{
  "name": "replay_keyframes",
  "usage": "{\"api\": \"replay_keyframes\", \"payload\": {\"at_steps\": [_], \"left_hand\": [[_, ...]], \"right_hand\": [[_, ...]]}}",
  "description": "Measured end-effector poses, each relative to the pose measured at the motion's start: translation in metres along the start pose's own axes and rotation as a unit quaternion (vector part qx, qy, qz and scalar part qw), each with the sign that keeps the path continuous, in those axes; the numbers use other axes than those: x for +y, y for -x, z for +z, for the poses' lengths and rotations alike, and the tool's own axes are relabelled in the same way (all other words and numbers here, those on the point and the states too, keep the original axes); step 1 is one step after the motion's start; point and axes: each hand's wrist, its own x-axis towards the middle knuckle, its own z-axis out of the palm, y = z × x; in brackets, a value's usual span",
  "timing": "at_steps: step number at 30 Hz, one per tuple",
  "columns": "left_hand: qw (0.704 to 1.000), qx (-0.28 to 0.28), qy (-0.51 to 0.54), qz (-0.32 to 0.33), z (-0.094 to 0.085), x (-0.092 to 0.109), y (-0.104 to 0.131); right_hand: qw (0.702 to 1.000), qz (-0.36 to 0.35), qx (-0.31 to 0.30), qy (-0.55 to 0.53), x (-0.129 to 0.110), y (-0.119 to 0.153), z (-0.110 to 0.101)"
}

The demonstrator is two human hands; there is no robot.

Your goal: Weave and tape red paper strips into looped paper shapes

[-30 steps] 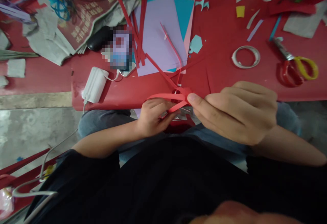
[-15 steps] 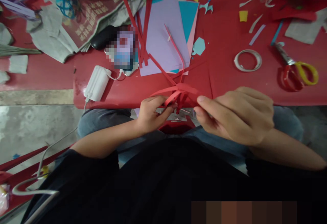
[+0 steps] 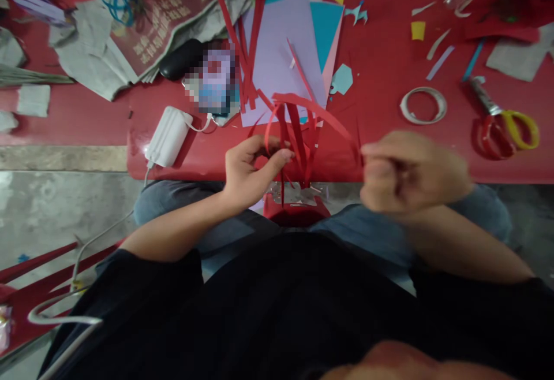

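A bundle of red paper strips (image 3: 295,129) fans out at the near edge of the red table. My left hand (image 3: 255,169) pinches the bundle's left side between thumb and fingers. One strip arches from the top of the bundle toward the right, and its end reaches the fingertips of my right hand (image 3: 411,175), which is closed on it and slightly blurred. Behind the bundle lie lilac paper sheets (image 3: 281,51) over blue and pink ones, with more red strips on their left part.
Scissors (image 3: 497,117) and a white tape roll (image 3: 423,105) lie at the right. On the left are a white power bank (image 3: 168,136) with a cable, a black mouse-like object (image 3: 182,59) and crumpled newspaper (image 3: 93,51). Paper scraps dot the table.
My right hand has moved slightly right and its fingers have closed, drawing one strip into an arch. The bundle is raised and spread out, and my left hand has shifted slightly left and up.
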Motion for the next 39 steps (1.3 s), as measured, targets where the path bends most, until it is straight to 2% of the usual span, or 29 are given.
{"api": "replay_keyframes", "payload": {"at_steps": [1,2,3,4,5,6,7,10,12,14,16,17,20,22,25,28,31,33,39], "left_hand": [[1.000,0.005,0.007,0.006,-0.006,0.001,0.001],[1.000,0.004,0.010,0.010,-0.012,0.002,0.002],[1.000,-0.001,0.011,0.013,-0.020,0.004,0.004],[1.000,-0.005,0.013,0.015,-0.029,0.006,0.007],[1.000,-0.003,0.017,0.015,-0.038,0.007,0.010],[1.000,0.007,0.019,0.017,-0.049,0.008,0.013],[0.999,0.023,0.016,0.019,-0.060,0.008,0.017],[0.998,0.046,-0.003,0.047,-0.094,0.005,0.030],[0.998,0.040,-0.001,0.056,-0.114,0.000,0.040],[0.998,0.048,0.010,0.045,-0.129,-0.004,0.050],[0.997,0.069,0.014,0.017,-0.139,-0.006,0.058],[0.996,0.083,0.012,0.001,-0.141,-0.006,0.061],[0.987,0.158,0.002,-0.036,-0.142,0.002,0.063],[0.977,0.205,0.004,-0.055,-0.138,0.009,0.060],[0.968,0.240,0.008,-0.072,-0.132,0.017,0.055],[0.967,0.244,-0.003,-0.076,-0.130,0.018,0.054],[0.969,0.233,0.000,-0.078,-0.131,0.017,0.054],[0.972,0.224,-0.010,-0.075,-0.131,0.016,0.052],[0.969,0.227,-0.037,-0.087,-0.129,0.015,0.049]], "right_hand": [[0.994,-0.023,0.108,-0.016,0.016,-0.008,0.005],[0.990,-0.007,0.141,-0.010,0.033,-0.018,0.013],[0.994,-0.013,0.112,0.006,0.048,-0.029,0.025],[0.999,-0.003,0.030,0.023,0.060,-0.042,0.041],[0.999,-0.006,-0.028,0.027,0.068,-0.054,0.059],[0.998,-0.034,-0.042,0.020,0.073,-0.066,0.080],[0.991,-0.060,-0.120,0.027,0.075,-0.077,0.104],[0.953,-0.164,-0.247,0.053,0.066,-0.105,0.185],[0.934,-0.193,-0.292,0.067,0.059,-0.119,0.239],[0.921,-0.206,-0.323,0.072,0.055,-0.130,0.284],[0.920,-0.213,-0.321,0.070,0.054,-0.135,0.315],[0.919,-0.218,-0.320,0.068,0.055,-0.136,0.323],[0.913,-0.228,-0.334,0.059,0.054,-0.133,0.328],[0.907,-0.223,-0.354,0.046,0.051,-0.132,0.319],[0.901,-0.219,-0.374,0.020,0.042,-0.133,0.300],[0.903,-0.205,-0.379,0.007,0.036,-0.138,0.284],[0.914,-0.155,-0.376,0.005,0.036,-0.143,0.275],[0.919,-0.135,-0.371,0.005,0.037,-0.144,0.272],[0.920,-0.133,-0.369,0.001,0.035,-0.143,0.272]]}}
